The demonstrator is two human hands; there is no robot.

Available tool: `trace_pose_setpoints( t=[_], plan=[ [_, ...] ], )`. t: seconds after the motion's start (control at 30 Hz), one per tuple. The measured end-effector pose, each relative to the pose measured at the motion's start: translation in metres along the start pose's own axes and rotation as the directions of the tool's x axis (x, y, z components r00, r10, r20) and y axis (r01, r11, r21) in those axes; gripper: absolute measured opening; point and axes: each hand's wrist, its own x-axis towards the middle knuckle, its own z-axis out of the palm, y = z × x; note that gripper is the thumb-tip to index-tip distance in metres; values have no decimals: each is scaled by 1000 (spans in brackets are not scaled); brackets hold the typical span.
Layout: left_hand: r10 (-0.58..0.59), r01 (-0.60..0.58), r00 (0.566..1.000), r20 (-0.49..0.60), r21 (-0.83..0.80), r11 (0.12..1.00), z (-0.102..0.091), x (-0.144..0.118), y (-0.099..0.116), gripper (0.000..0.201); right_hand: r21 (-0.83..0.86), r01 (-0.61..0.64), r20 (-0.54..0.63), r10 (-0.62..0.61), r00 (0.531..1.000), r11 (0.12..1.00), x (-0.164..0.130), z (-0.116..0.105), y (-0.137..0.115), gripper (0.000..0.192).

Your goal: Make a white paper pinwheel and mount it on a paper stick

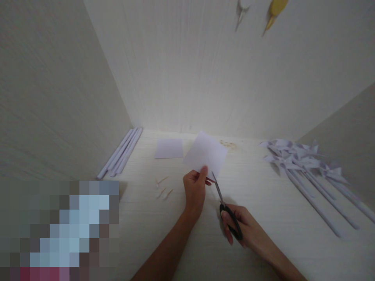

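Observation:
A square white sheet of paper [206, 151] is pinched by its near edge in my left hand [195, 191], thumb on top, one corner pointing away from me. My right hand [241, 224] grips black-handled scissors [231, 222], fingers in the loops. Their blades point up and left, and the tips meet the paper's near right edge, just right of my left thumb. Whether the blades are apart I cannot make out. Another white paper square [169, 148] lies flat on the white surface, left of the held sheet.
Rolled white paper sticks [121, 152] lie at the left wall. Several paper pinwheels on sticks [295, 162] lie at the right. Small pins or short sticks [164, 191] are left of my left hand, and thin tan bits [228, 144] lie behind. A pixelated patch covers the lower left.

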Motion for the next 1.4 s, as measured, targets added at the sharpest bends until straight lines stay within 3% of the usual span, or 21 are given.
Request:
trace_pose_setpoints(
  t=[0.27, 0.7, 1.4],
  plan=[
    [14, -14, 1000, 14, 20, 1000, 1, 0, -1, 31, -4, 19, 0, -19, 1000, 1000, 0, 0, -2, 41],
    [-37, 26, 991, 130, 81, 996, 2, -4, 0, 30, 119, 14, -41, -9, 999, 993, 1, 1, 3, 40],
    [-46, 35, 990, 136, 87, 996, 1, -3, -1, 31, 69, -24, -59, 28, 998, 997, 3, 2, 1, 41]
  ],
)
